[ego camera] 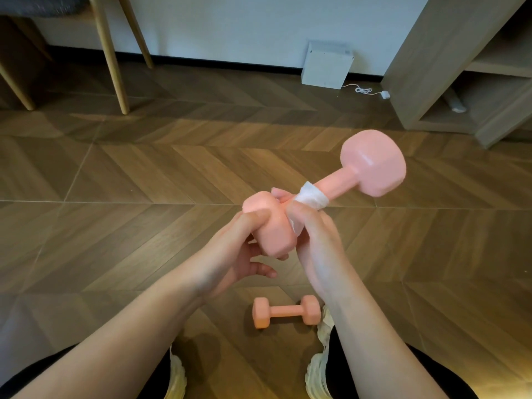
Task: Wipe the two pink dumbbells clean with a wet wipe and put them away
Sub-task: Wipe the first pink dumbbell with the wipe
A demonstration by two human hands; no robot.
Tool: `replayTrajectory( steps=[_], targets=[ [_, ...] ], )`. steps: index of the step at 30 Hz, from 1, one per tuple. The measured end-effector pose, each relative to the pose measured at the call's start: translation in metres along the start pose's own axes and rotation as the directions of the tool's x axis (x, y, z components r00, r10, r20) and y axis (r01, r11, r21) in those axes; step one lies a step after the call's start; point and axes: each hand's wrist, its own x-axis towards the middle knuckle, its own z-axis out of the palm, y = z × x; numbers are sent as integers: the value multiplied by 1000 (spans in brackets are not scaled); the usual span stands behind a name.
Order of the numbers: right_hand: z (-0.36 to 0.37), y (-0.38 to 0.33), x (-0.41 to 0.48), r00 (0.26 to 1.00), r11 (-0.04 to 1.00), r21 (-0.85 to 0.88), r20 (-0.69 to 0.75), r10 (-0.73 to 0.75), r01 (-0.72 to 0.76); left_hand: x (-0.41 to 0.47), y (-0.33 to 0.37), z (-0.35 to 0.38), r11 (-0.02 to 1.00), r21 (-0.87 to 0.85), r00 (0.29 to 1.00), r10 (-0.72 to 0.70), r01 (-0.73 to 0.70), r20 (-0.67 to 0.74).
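Dumbbell long axis diag, upper-R.

Your raised dumbbell is pale pink, its wipe white; the second dumbbell at 6 o'clock is salmon pink. The floor is brown chevron wood, and the box at 1 o'clock is white.

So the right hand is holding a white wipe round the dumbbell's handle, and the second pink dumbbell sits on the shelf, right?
Not quite. In the head view the right hand holds the white wipe round the handle of the held dumbbell, but the second pink dumbbell lies on the floor near the shoes, not on the shelf.
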Motion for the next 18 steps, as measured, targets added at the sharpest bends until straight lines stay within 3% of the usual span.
replayTrajectory(
  steps=[3,10,13,18],
  targets=[
    [2,2,1,1000,1000,-16,4,15,-15,-2,2,4,999,-49,1000,6,-6,12],
    [-14,-11,7,996,983,-182,73,51,-37,0,-4,11,992,-54,987,108,-115,-122],
    [-19,-12,6,999,985,-170,15,32,-29,-1,-4,10,991,3,982,136,-136,-128],
    [-21,-6,5,963,985,-57,-228,144,-161,1,-9,16,993,36,977,117,-113,-176]
  ],
)
